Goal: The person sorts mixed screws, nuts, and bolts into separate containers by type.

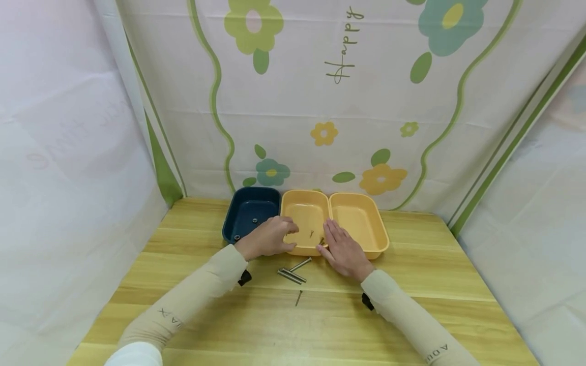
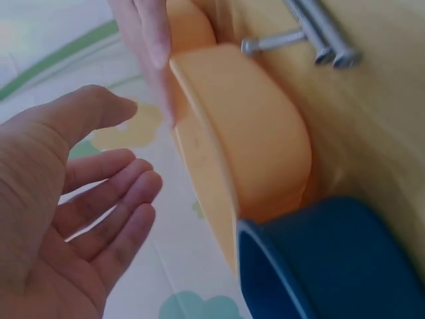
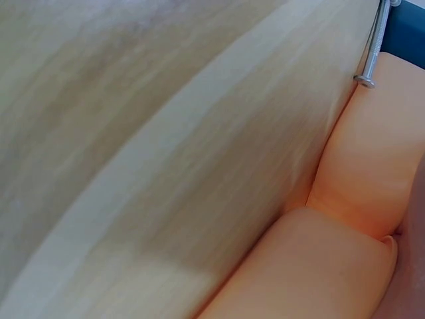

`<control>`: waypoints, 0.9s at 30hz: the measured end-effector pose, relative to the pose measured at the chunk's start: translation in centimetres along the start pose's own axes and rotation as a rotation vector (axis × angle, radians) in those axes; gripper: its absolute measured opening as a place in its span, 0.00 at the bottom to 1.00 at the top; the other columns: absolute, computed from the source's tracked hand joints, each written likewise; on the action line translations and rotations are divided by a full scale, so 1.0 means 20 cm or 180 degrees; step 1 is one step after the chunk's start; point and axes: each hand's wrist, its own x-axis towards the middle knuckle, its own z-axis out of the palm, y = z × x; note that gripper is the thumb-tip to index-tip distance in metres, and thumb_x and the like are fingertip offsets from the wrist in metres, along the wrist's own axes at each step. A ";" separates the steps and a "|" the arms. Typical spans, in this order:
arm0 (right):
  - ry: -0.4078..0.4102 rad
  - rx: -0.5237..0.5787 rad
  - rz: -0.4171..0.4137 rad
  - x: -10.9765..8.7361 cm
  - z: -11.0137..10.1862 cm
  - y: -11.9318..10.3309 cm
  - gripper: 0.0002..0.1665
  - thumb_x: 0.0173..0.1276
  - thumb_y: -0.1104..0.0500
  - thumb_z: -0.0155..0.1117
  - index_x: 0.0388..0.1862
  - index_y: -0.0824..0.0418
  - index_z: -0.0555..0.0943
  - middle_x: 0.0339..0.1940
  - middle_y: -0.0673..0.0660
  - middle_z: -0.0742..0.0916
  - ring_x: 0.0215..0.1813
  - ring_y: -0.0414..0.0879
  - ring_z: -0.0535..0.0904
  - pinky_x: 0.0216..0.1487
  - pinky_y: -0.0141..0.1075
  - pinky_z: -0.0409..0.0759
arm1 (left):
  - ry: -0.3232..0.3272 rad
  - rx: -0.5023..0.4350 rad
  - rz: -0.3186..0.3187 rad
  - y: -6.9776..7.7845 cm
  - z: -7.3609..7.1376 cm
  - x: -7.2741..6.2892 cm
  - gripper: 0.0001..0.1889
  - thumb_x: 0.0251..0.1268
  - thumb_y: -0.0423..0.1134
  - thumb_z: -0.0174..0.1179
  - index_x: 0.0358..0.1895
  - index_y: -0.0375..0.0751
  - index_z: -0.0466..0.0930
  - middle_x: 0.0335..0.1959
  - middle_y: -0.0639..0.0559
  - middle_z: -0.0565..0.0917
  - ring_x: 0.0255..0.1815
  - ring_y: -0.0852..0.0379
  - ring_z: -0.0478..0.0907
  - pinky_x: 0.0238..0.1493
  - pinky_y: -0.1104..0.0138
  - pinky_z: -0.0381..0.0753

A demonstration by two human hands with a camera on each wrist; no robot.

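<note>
My left hand (image 1: pixel 270 236) hovers over the near edge of the middle yellow tray (image 1: pixel 302 250), beside the dark blue tray (image 1: pixel 252 193). In the left wrist view its fingers bend loosely with nothing between thumb and fingertips. Straight fingers of my right hand (image 1: pixel 344 253) lie over the wall where the middle tray meets the right yellow tray (image 1: pixel 361 229). Small screws (image 1: pixel 312 234) lie in the middle tray, close to the right fingertips. Small nuts (image 1: pixel 255 220) sit in the blue tray, partly hidden by my left hand.
In front of the trays, several large bolts (image 1: pixel 293 275) lie on the wooden table (image 1: pixel 348 325). A thin screw (image 1: pixel 299 298) lies nearer to me. Behind the trays hangs a white flowered cloth (image 1: pixel 293 101), with more cloth at both sides.
</note>
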 end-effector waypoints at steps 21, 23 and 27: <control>-0.0021 -0.0047 -0.0011 0.00 -0.01 -0.01 0.46 0.87 0.38 0.40 0.86 0.71 0.50 0.88 0.68 0.57 0.89 0.62 0.53 0.86 0.54 0.59 | -0.0508 -0.0412 0.0014 0.13 0.16 -0.25 0.15 0.65 0.38 0.74 0.52 0.37 0.90 0.48 0.46 0.91 0.46 0.53 0.89 0.49 0.68 0.88; 0.0000 -0.0034 -0.0022 0.00 -0.02 -0.01 0.46 0.87 0.38 0.41 0.86 0.71 0.51 0.87 0.69 0.58 0.88 0.62 0.54 0.86 0.55 0.60 | -0.0530 -0.0496 0.0008 0.14 0.19 -0.27 0.14 0.65 0.38 0.73 0.51 0.37 0.90 0.48 0.47 0.91 0.46 0.54 0.89 0.49 0.68 0.88; 0.0008 -0.0026 -0.0017 0.00 -0.02 -0.01 0.47 0.87 0.38 0.41 0.86 0.71 0.51 0.87 0.69 0.58 0.88 0.62 0.54 0.86 0.54 0.59 | -0.0510 -0.0624 0.0013 0.16 0.25 -0.31 0.12 0.65 0.38 0.72 0.49 0.38 0.90 0.47 0.48 0.91 0.46 0.56 0.88 0.48 0.71 0.87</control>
